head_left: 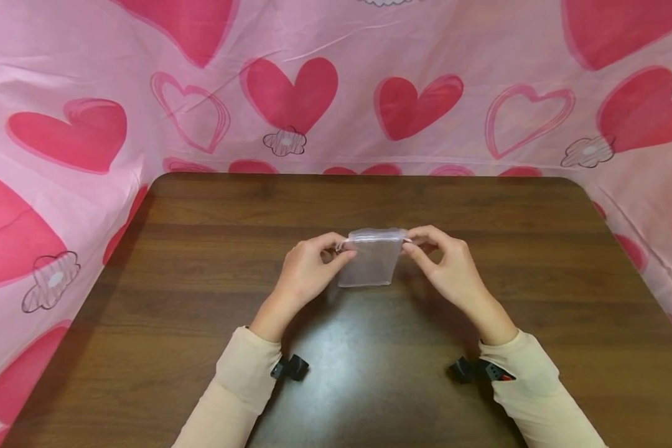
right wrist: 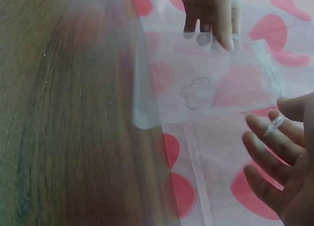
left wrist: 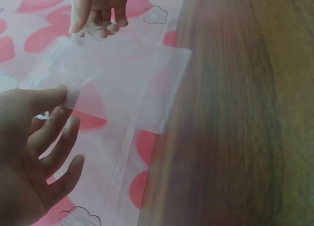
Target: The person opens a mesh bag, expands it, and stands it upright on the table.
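A small sheer white drawstring pouch (head_left: 369, 266) hangs upright above the middle of the table, its gathered mouth at the top. My left hand (head_left: 307, 269) pinches its upper left corner between thumb and forefinger. At the opposite upper corner, my right hand (head_left: 449, 264) pinches it the same way. A bit of white drawstring (right wrist: 274, 126) shows by the right fingers in the right wrist view. The pouch looks flat and see-through, and the pink cloth shows through it in both wrist views. In the left wrist view, the other fingers of the left hand (left wrist: 41, 147) are spread loosely.
The brown wooden table (head_left: 201, 336) lies below both hands. Pink cloth with red hearts (head_left: 291, 93) hangs behind it and along both sides. Each sleeve has a small black device (head_left: 297, 367) at the wrist.
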